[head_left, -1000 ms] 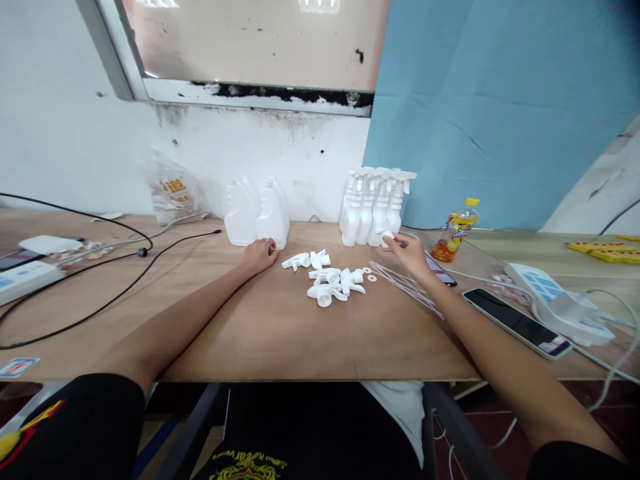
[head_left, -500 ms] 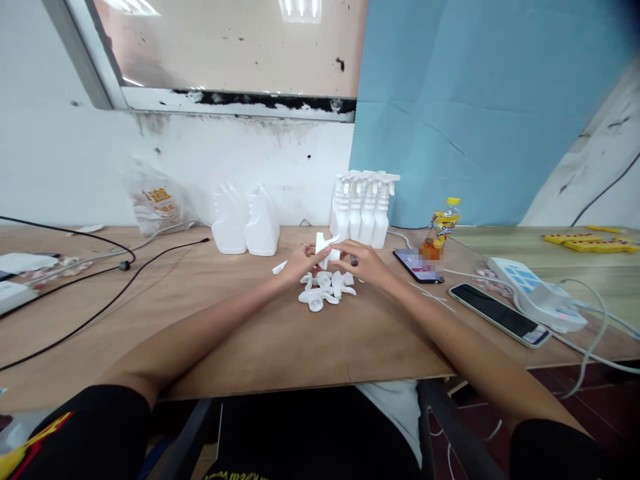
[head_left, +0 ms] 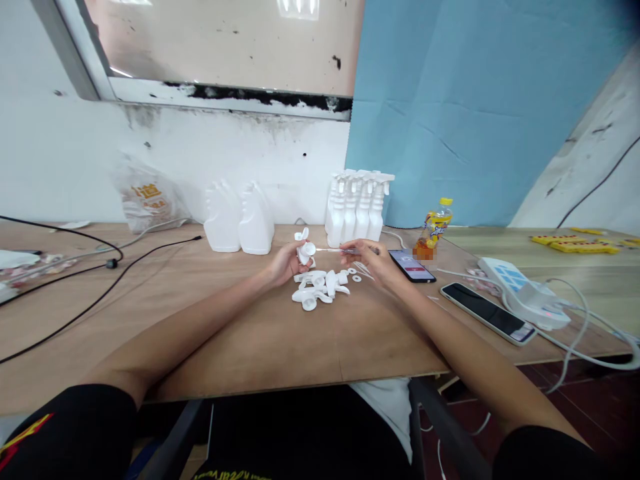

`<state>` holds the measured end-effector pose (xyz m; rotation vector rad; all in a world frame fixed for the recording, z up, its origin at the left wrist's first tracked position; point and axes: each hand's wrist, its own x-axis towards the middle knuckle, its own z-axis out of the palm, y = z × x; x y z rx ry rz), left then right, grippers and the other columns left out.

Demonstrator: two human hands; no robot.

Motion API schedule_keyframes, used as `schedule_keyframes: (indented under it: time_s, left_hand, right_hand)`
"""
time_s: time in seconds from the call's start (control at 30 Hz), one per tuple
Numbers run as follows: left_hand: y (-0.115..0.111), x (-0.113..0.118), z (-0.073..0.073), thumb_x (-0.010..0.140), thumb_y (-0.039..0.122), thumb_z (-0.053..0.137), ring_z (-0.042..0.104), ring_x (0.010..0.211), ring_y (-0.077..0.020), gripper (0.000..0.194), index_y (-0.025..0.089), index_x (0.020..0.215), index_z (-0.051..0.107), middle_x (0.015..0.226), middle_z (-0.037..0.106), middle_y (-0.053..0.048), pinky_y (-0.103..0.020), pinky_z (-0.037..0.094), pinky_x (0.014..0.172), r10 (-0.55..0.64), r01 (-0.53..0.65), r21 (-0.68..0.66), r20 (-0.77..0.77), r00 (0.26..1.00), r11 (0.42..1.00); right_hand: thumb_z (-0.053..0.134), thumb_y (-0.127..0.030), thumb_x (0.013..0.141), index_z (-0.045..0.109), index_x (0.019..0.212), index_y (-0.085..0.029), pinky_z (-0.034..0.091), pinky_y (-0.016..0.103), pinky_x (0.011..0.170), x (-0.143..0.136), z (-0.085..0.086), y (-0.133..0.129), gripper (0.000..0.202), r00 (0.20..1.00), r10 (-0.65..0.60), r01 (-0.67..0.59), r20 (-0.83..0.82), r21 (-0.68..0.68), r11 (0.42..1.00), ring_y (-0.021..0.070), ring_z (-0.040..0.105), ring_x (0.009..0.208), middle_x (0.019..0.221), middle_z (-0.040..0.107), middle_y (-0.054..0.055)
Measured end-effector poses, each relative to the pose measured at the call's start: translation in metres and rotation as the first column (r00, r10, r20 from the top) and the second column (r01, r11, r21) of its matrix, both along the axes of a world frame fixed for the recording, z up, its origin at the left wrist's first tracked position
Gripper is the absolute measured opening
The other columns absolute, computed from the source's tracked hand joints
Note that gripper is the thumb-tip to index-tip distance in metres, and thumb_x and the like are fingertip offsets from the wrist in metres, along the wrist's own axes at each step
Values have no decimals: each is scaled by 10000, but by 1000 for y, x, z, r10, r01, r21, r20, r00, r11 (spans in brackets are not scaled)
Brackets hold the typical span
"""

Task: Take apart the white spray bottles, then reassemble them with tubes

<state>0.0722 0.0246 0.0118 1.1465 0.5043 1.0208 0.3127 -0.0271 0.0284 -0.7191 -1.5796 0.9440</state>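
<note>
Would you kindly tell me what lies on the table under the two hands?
Under the left hand and right hand lies a pile of white sprayer heads with small white rings; the wooden table beneath the pile is covered.

The room was evenly and brightly lit, seemingly from ceiling lamps mirrored in the window pane [head_left: 225, 40]. Shadows on the table [head_left: 240, 333] were faint. Straight lines bowed toward the edges, and the far corners looked soft and slightly smeared.
</note>
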Motion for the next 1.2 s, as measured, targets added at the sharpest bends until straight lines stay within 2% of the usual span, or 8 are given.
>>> schedule_keyframes:
  time_s: [0.07, 0.2, 0.4, 0.5, 0.6, 0.77, 1.03, 1.2]
  left_hand:
    - [-2, 1, 0, 804, 376, 717, 558, 544, -122, 283, 167, 907, 556, 726, 597, -11, -205, 350, 432, 14, -13, 27, -16, 1000, 1000]
    - [-4, 4, -3, 814, 399, 745, 577, 545, -124, 320, 167, 894, 538, 724, 614, -16, -213, 390, 445, 46, -41, 83, -58, 997, 996]
    - [1, 8, -17, 822, 406, 772, 605, 570, -123, 397, 215, 1010, 479, 798, 671, -7, -211, 418, 473, 156, -136, 175, -103, 982, 975]
    - [2, 9, -19, 836, 387, 746, 579, 539, -109, 375, 229, 1015, 458, 784, 665, 7, -202, 397, 460, 175, -153, 183, -111, 978, 971]
    - [0, 9, -14, 830, 346, 712, 553, 505, -97, 315, 219, 942, 446, 766, 655, -2, -181, 328, 418, 159, -140, 146, -129, 979, 979]
    - [-7, 10, -3, 816, 304, 644, 460, 425, -80, 202, 195, 817, 474, 620, 546, 17, -176, 229, 379, 52, -42, 85, -115, 992, 995]
    - [-9, 6, 8, 881, 321, 576, 458, 474, -77, 165, 173, 823, 531, 693, 547, -9, -173, 285, 395, -122, 117, -90, -47, 991, 989]
    - [-13, 9, 9, 950, 369, 560, 467, 489, -76, 241, 150, 854, 589, 716, 559, -18, -166, 273, 388, -235, 219, -183, -70, 969, 958]
  right_hand:
    - [765, -570, 797, 771, 986, -192, 568, 329, 712, -4, -1, -3, 423, 998, -15, 15, 58, 11, 1000, 196, 696, 738, 828, 745, 61]
    - [723, -445, 847, 760, 1006, -214, 554, 320, 721, -7, -6, -4, 283, 963, -139, 106, 230, 149, 983, 191, 691, 763, 847, 750, 43]
    - [615, -344, 922, 733, 973, -234, 532, 357, 808, -4, -16, 0, 170, 881, -231, -23, 413, 526, 850, 211, 683, 849, 939, 750, 60]
    - [621, -370, 924, 715, 930, -226, 536, 354, 785, -5, -14, -1, 172, 904, -162, -33, 395, 443, 896, 209, 683, 822, 894, 741, 57]
    - [656, -439, 906, 687, 872, -210, 563, 347, 739, -6, -9, -2, 233, 974, 1, -39, 226, 165, 985, 208, 708, 786, 862, 742, 54]
    - [762, -498, 803, 663, 828, -203, 598, 394, 780, -8, -7, -2, 312, 987, 158, -159, -19, -67, 985, 221, 738, 774, 871, 766, 53]
    - [686, -495, 890, 696, 1056, -244, 596, 371, 772, -14, -12, -3, 300, 977, 159, -170, 145, 67, 983, 222, 742, 854, 1016, 757, 55]
    - [616, -430, 962, 707, 1193, -274, 444, 470, 1113, -13, -14, -6, 293, 926, -17, -161, 377, 436, 886, 283, 546, 1341, 1367, 636, 96]
